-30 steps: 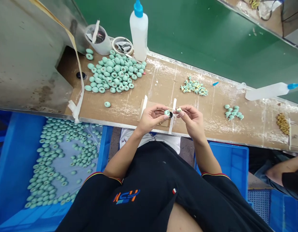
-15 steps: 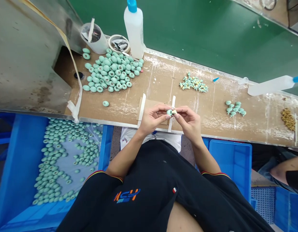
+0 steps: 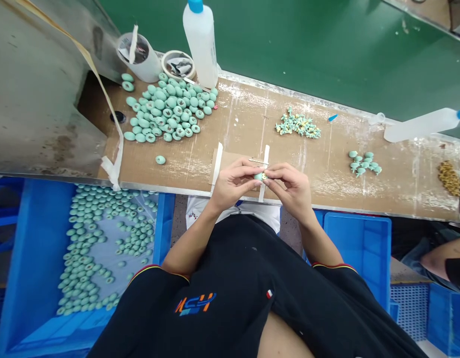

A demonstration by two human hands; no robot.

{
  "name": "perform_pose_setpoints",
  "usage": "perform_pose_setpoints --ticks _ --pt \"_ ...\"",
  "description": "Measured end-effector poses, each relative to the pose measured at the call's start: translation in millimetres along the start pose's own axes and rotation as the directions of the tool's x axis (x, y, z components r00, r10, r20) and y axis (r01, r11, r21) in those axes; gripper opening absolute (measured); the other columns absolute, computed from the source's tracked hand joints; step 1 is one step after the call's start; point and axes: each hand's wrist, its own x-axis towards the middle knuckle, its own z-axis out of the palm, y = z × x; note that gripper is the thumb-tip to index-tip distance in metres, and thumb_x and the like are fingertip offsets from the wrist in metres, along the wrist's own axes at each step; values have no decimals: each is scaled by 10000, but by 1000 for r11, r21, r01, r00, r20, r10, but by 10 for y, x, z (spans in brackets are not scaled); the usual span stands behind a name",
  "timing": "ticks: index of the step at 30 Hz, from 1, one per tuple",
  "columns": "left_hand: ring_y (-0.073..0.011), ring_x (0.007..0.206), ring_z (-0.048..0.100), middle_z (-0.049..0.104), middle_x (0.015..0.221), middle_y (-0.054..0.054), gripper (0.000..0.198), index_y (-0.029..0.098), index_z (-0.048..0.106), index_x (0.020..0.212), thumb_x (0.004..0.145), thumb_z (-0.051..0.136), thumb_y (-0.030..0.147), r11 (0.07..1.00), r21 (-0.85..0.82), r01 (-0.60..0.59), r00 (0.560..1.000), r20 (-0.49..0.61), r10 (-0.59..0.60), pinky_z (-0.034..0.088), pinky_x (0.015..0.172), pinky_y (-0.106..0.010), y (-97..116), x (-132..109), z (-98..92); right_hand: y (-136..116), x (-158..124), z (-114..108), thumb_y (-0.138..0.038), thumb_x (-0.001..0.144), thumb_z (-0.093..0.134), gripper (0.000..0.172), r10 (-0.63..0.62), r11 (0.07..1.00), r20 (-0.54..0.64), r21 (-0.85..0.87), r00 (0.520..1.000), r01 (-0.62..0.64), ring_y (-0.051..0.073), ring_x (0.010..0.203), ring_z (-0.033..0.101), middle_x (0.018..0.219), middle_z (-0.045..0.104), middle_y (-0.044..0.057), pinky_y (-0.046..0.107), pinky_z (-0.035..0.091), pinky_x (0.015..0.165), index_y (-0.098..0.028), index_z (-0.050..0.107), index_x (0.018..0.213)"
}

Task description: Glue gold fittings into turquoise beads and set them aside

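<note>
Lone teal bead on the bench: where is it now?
In the head view, the lone teal bead sits apart on the cardboard-topped bench, below the large teal pile and left of the person's left hand, near the front edge.

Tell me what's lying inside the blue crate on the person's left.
Many round, pale green pieces lie on a clear plastic liner inside the blue crate. The liner and the pieces cover the crate's floor, so anything directly beneath them cannot be seen.

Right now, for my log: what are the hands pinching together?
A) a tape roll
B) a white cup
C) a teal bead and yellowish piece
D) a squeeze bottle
C: the left hand and right hand press a teal bead to a small yellowish piece.
</note>
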Motion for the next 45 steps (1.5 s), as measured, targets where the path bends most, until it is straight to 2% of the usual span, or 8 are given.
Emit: perform_pose_setpoints --ticks 6,9,15,21,27,34,41,45 --pt "-140 848 735 735 958 -33 287 274 834 1094 821 904 329 988 -142 62 998 -6 -63 623 759 -256 104 13 37 -43 -20 33 -325 950 783 77 -3 992 -71 123 997 12 212 949 769 1002 811 39 362 646 822 -295 807 1016" --pt "-155 832 726 732 901 -41 253 245 848 984 777 934 364 994 -74 83 996 -16 -84 612 728 -266 175 33 24 -83 -12 11 -332 940 790 39 -14 997 -71 68 997 19 219 901 771 958 813 34 389 647 826 -298 809 935" --pt "-153 724 680 720 790 -42 220 228 841 832 774 927 423 996 92 14 998 66 -20 562 658 -280 281 84 -33 -113 -22 -24 -373 934 794 165 -4 1000 -3 5 1000 4 213 804 755 873 789 30 373 636 738 -282 777 797" --pt "-155 707 675 715 776 -37 205 227 832 828 814 895 421 984 178 -5 992 123 -17 554 662 -286 298 91 -47 -62 -74 29 -375 969 753 228 -44 999 -23 -31 999 43 195 755 740 835 774 26 336 612 668 -269 747 768" --pt "-165 767 707 749 840 -57 167 231 836 870 827 887 384 985 170 -33 989 150 7 591 713 -297 237 96 -71 8 -57 -7 -370 970 755 190 -87 996 -3 -15 996 87 194 776 741 870 783 30 343 615 702 -269 755 810" --pt "-146 840 703 698 959 -55 235 228 832 928 785 918 393 983 -1 181 982 55 -181 603 694 -249 248 33 8 20 -44 -47 -321 985 731 57 -159 983 20 -91 987 160 220 933 768 1019 798 59 374 641 808 -277 746 1019" --pt "-154 809 714 740 870 -28 387 190 761 952 720 955 431 906 -135 401 915 11 -403 622 739 -270 276 -11 143 -18 -97 13 -305 1016 662 170 -174 964 34 -200 984 177 223 948 753 1054 777 63 384 648 822 -297 728 1172" --pt "-152 814 711 752 905 -29 406 193 739 1006 738 933 428 906 -88 414 910 14 -415 605 749 -270 215 -1 140 25 -129 32 -257 1006 642 198 -207 948 -11 -250 978 198 207 922 741 1044 767 62 358 637 790 -288 724 1183"
